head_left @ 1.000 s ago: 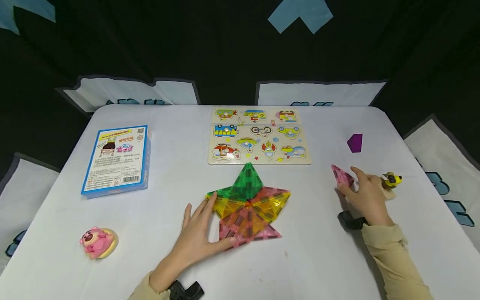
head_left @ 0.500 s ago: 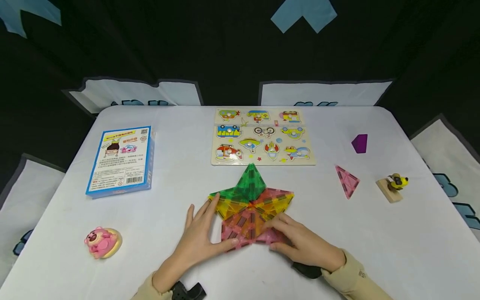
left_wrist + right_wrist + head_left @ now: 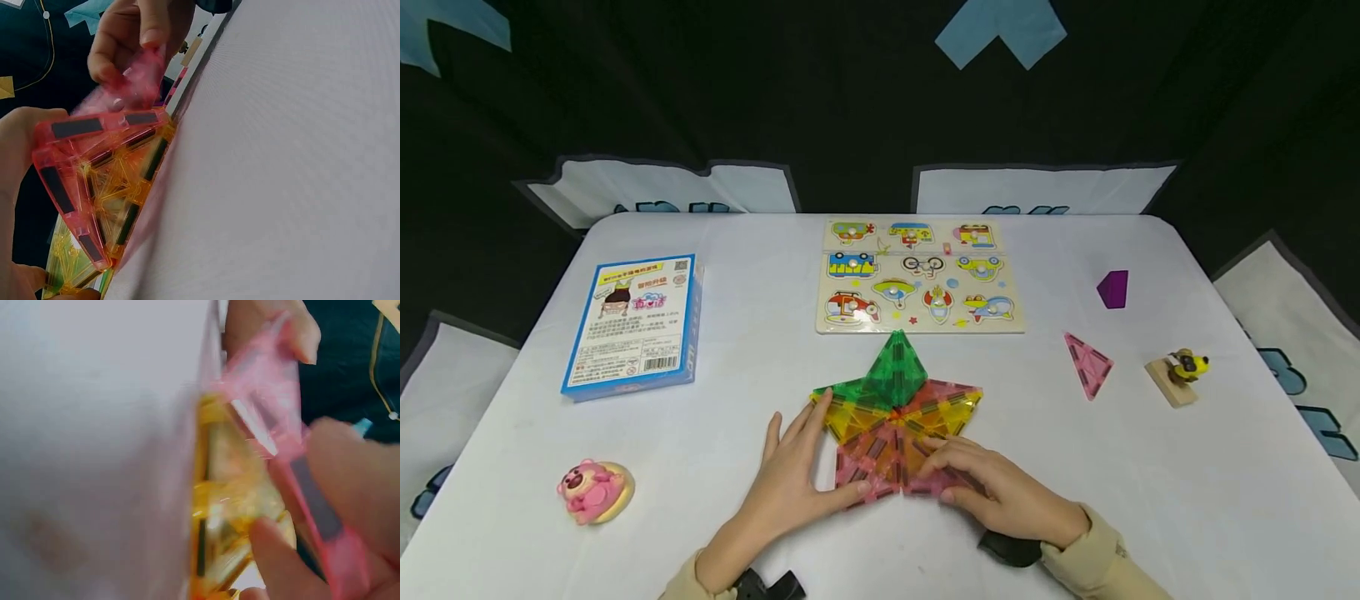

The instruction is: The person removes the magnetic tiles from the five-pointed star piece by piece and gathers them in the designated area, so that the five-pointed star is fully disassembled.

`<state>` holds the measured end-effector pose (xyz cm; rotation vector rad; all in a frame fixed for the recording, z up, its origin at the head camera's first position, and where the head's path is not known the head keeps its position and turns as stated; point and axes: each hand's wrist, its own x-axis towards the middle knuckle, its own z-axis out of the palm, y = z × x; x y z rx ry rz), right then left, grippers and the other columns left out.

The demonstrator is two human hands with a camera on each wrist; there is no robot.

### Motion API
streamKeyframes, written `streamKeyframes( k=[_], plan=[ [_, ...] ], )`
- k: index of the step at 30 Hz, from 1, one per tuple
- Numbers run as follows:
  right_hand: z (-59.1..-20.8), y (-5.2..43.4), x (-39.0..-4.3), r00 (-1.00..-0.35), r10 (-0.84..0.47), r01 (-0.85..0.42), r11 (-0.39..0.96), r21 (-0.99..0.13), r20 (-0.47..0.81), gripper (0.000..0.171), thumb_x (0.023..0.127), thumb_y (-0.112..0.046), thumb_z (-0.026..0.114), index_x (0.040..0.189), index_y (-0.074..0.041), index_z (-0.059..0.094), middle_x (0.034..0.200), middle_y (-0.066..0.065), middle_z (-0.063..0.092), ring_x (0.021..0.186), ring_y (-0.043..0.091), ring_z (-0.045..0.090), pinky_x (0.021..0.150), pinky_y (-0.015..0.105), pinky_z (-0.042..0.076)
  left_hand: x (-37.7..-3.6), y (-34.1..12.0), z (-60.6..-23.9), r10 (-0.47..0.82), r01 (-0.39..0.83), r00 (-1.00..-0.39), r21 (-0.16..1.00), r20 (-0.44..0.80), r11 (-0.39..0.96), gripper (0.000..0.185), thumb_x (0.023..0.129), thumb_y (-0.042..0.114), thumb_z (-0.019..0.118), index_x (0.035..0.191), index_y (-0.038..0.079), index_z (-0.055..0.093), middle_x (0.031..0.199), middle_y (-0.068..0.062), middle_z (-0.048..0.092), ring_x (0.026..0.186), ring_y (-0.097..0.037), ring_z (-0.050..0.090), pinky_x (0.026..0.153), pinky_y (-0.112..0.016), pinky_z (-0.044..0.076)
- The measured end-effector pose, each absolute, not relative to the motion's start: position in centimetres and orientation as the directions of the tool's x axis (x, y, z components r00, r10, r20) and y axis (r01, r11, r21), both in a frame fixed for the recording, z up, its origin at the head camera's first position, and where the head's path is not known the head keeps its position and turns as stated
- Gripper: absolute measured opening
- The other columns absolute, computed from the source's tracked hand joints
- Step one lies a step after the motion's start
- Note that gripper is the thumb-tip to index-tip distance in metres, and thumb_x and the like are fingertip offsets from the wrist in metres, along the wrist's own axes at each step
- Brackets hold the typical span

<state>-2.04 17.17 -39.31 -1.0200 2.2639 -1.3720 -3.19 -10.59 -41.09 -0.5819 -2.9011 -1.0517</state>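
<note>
Green, yellow and pink, a translucent star of flat-edged panels lay on the white tabletop, with dark strips along the edges of its panels. The two hands were apart from each other, one on either side of the star. The left hand was spread along the star's left side, its forefinger at the green and yellow point and its thumb against the near pink panels, curled round nothing. The right hand pinched a pink piece between thumb and fingers at the star's near right corner; blur hid whether that piece met its neighbour snugly. Just beyond the star's green tip lay a puzzle board printed with vehicles. Left of the star and farther off was a blue-edged box; left and nearer, a pink bear figure. To the star's right, well apart, lay a loose pink triangle, with a purple block beyond it and a yellow-and-black figure on a wooden base farther right.
</note>
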Motion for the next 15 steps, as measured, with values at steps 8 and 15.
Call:
streamKeyframes(
  k=[8,15],
  plan=[
    [-37.8,20.1,-3.8,-0.868,-0.428,-0.335,0.131,-0.933,0.252,0.035,0.085,0.011,0.053,0.119,0.002,0.051,0.118,0.011,0.054,0.112,0.018,0.048,0.094,0.027,0.036,-3.3,-10.4,-41.2,0.345,0.345,-0.930,0.619,0.125,0.706,0.108,0.065,0.062,0.068,0.145,0.010,0.018,0.141,-0.013,0.033,0.129,-0.028,0.027,0.102,-0.056,-0.002],
    [-38.5,24.2,-6.5,-0.979,0.000,-0.167,0.583,-0.795,0.205,0.036,0.088,-0.005,0.057,0.123,0.001,0.052,0.119,0.017,0.054,0.104,0.024,0.051,0.086,0.033,0.042,-3.2,-10.6,-41.4,0.335,0.335,-0.934,0.618,0.121,0.711,0.108,0.064,0.064,0.067,0.145,0.011,0.018,0.141,-0.013,0.034,0.129,-0.028,0.027,0.101,-0.056,-0.002]
  ],
)
